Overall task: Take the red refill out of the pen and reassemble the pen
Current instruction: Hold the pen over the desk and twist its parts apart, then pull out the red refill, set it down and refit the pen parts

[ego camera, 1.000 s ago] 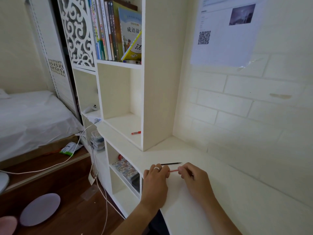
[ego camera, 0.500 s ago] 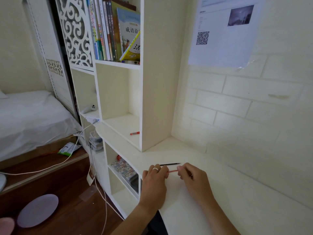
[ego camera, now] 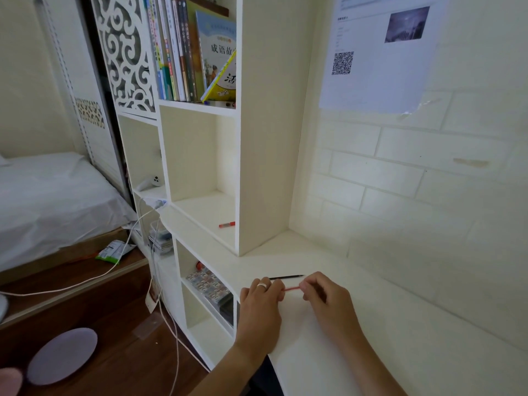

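Note:
Both hands rest on the white desk [ego camera: 371, 338] near its left end. My left hand [ego camera: 261, 301] and my right hand [ego camera: 325, 295] hold between them a thin red refill [ego camera: 291, 288], of which only a short stretch shows between the fingertips. Each hand pinches one end. Whether a pen barrel sits inside either fist is hidden. A thin black refill [ego camera: 285, 277] lies flat on the desk just beyond the hands. A ring is on my left hand.
A white bookshelf [ego camera: 257, 138] stands at the desk's left end, with a red pen [ego camera: 227, 224] in its lower cubby and books [ego camera: 185, 52] above. A brick-pattern wall [ego camera: 414, 210] runs along the right. Cables [ego camera: 160, 295] hang left of the desk.
The hands have stayed in nearly the same place on the desk; the visible red stretch between them looks slightly longer. The camera shifted a little.

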The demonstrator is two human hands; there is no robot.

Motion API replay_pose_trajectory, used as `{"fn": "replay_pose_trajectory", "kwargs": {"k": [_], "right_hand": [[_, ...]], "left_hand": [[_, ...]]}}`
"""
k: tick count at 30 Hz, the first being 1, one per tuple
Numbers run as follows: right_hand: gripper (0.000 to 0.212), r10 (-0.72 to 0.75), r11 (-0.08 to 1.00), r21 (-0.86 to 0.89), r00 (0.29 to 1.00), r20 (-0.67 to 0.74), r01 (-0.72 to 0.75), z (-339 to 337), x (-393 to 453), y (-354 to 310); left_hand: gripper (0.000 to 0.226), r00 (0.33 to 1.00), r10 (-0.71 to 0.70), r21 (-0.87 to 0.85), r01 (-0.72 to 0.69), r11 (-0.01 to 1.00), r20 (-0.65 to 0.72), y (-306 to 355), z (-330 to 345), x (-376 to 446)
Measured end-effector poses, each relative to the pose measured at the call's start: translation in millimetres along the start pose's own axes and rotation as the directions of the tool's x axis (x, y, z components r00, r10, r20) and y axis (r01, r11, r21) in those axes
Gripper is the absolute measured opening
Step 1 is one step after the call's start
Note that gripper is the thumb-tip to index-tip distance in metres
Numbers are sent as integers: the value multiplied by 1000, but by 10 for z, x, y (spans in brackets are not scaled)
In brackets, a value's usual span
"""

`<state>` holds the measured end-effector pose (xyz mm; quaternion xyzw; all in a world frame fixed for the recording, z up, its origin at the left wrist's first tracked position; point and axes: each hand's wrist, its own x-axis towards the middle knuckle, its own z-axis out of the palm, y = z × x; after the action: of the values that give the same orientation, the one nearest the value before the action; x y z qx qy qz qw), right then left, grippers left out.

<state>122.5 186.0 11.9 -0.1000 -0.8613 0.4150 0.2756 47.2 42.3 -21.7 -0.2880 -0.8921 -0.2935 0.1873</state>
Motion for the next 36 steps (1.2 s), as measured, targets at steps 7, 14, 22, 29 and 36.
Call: {"fn": "replay_pose_trajectory", "kwargs": {"k": [7, 14, 22, 29, 36], "right_hand": [[17, 131, 989, 93, 963, -236, -112, -177, 98, -20], [21, 301, 937, 214, 949, -97, -275, -331, 226, 53], [23, 110, 981, 138, 977, 181, -136, -229, 156, -14], [25, 224, 949, 225, 975, 14, -221, -431, 178, 57], [20, 154, 961, 195, 965, 211, -196, -363, 137, 8]], "left_hand": [[32, 999, -45, -23, 45, 999, 22, -15, 5, -14], [23, 999, -34, -27, 35, 999, 28, -26, 20, 7], [39, 999, -32, 27, 32, 999, -15, -36, 15, 27], [44, 993, -100, -27, 99, 995, -59, -30, -11, 7], [58, 991, -130, 12, 131, 991, -38, -16, -20, 11]]}}
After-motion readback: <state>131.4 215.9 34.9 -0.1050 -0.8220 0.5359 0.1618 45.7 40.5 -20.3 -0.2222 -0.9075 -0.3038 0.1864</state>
